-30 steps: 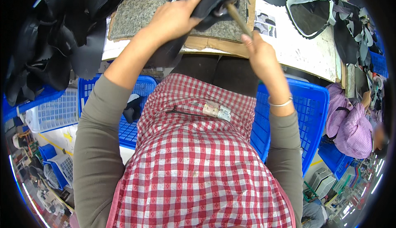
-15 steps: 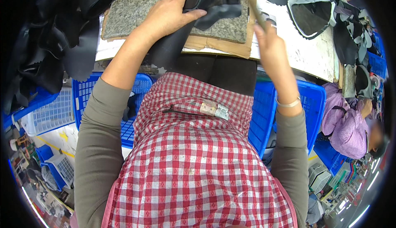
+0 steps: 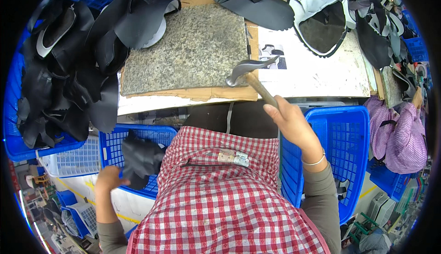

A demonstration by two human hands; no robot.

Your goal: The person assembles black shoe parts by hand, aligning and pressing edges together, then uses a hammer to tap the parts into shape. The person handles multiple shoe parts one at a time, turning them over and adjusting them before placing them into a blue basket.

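Observation:
My right hand [image 3: 296, 123] is closed round the wooden handle of a hammer [image 3: 261, 88]. Its curved metal head hangs over the front edge of the worktable, just right of a speckled stone slab [image 3: 188, 47]. Down at the left, my left hand [image 3: 109, 180] is beside a blue basket [image 3: 142, 132], thumb out and holding nothing that I can see. Inside that basket lies a black leather piece [image 3: 140, 159], slightly blurred, a short way from my fingers. Nothing lies on the middle of the slab.
Black leather pieces [image 3: 55, 93] fill a blue crate at the left. More black pieces [image 3: 257, 5] and a white-lined one [image 3: 317, 1] lie along the table's back. Another blue basket [image 3: 337, 116] stands right of my lap. A person in a checked sleeve [image 3: 404, 139] sits at far right.
My left hand has left the slab and dropped to the left basket; the black leather piece is off the slab. The hammer has come down and nearer, still in my right hand.

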